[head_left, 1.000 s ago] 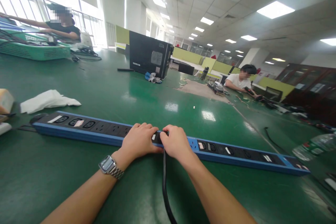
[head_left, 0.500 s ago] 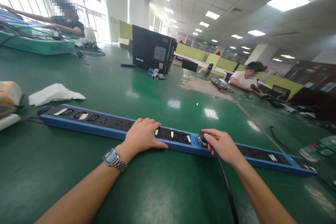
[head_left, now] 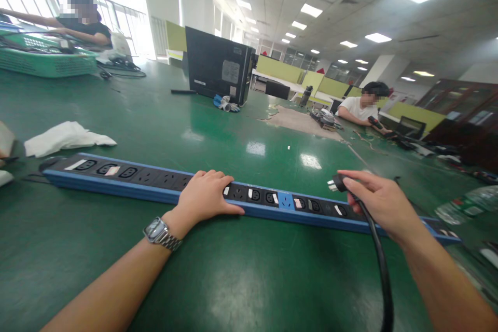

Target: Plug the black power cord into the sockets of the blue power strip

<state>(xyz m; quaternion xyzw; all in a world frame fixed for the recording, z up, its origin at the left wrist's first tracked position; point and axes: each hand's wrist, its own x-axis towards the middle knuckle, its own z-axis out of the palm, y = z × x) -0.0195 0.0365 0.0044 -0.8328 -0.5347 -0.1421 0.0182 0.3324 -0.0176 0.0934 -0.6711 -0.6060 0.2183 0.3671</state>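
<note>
A long blue and black power strip [head_left: 128, 179] lies across the green table [head_left: 241, 275]. My left hand [head_left: 206, 196] rests flat on top of the strip near its middle, fingers stretched out and together. My right hand [head_left: 379, 201] hovers above the strip's right part, closed around a black plug [head_left: 336, 183] whose metal prongs point left. Its thick black cable [head_left: 383, 275] hangs down toward me. A metal watch [head_left: 160, 232] sits on my left wrist.
A white cloth [head_left: 64, 137] lies at the left, a green basket [head_left: 46, 59] at the far left. A black computer case [head_left: 218, 65] stands mid-table. One person sits at the far left, another at the far right. A plastic bottle [head_left: 465, 207] lies at the right.
My right hand pulled the black plug out of the strip's middle, moved right and lifted it clear. My left hand stayed pressed on the strip.
</note>
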